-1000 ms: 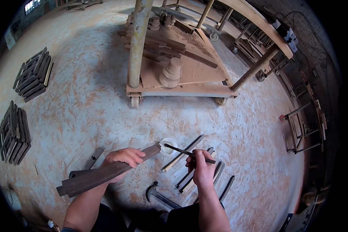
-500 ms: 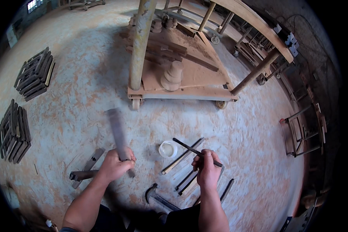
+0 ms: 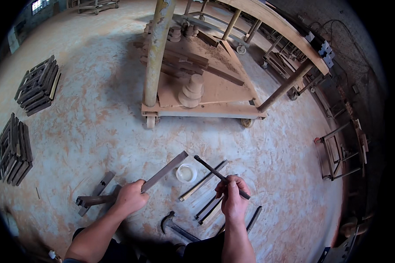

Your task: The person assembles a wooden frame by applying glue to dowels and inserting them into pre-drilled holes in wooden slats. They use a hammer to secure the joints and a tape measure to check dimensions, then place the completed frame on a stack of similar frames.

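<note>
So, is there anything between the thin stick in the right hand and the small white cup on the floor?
Nothing visible. The right hand holds the thin dark stick, its tip pointing up and left just beside the small white cup. The flat wooden strip in the left hand lies left of the cup, off that path.

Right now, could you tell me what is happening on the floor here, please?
A person crouches over a dusty concrete floor. The left hand grips a flat dark wooden slat that angles up toward a small white dish. The right hand pinches a thin dark stick, its tip above the floor near the dish. A hammer and more slats lie between the hands; a low wooden cart stands beyond.
</note>
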### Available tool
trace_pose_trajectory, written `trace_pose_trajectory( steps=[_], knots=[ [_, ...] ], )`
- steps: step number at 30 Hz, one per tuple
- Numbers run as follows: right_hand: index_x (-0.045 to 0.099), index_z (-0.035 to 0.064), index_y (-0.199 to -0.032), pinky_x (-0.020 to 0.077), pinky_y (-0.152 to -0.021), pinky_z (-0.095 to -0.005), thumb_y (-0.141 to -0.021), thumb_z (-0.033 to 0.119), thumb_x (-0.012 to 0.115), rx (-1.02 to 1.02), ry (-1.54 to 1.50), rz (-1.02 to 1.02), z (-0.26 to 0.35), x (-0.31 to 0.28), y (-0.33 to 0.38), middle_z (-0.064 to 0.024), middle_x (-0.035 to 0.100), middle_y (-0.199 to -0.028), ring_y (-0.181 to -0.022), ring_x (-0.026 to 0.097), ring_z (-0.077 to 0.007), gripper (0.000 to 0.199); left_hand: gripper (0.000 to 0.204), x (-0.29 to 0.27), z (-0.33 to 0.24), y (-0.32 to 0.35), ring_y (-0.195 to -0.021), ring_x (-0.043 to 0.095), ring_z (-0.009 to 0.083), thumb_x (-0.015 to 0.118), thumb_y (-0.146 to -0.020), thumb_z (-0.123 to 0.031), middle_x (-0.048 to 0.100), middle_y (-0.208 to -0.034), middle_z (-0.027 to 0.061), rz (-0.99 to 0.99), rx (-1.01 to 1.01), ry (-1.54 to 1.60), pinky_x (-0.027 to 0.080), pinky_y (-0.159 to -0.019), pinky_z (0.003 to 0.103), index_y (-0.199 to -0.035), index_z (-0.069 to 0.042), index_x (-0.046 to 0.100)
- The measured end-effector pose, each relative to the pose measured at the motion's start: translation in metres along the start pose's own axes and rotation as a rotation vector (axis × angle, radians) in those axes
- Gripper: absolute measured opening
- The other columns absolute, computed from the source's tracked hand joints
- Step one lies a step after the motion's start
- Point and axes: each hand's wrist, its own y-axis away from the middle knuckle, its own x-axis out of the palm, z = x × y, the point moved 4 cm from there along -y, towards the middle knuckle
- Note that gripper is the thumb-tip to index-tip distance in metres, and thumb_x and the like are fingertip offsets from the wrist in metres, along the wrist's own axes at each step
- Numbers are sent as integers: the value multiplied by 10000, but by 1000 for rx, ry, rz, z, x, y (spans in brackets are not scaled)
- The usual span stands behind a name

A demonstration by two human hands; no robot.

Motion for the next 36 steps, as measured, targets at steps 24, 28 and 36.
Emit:
trace_pose_trajectory(
  steps=[24, 28, 36],
  knots=[
    [644, -15, -980, 482, -625, -232, -915, 78, 606, 53, 286, 85, -3, 16, -1, -46, 651, -848, -755, 605, -99, 120, 439, 3, 8, 12, -992, 582, 433, 649, -816, -279, 606, -1065, 251, -106, 86, -114, 470, -830, 493, -1148, -2, 566],
    [648, -12, -954, 477, -653, -230, -908, 71, 618, 25, 316, 73, -6, 16, 0, -39, 644, -832, -743, 593, -95, 99, 439, 3, 9, 16, -958, 577, 438, 666, -816, -253, 590, -1031, 249, -167, 194, -81, 473, -816, 489, -1155, 5, 562],
    [633, -20, -988, 481, -614, -225, -922, 77, 598, -106, 534, 189, -22, 15, -3, -44, 651, -856, -762, 613, -104, 123, 421, 0, 6, 19, -931, 588, 412, 654, -809, -239, 593, -989, 233, -193, 219, -117, 483, -813, 481, -1151, -6, 572]
  ],
)
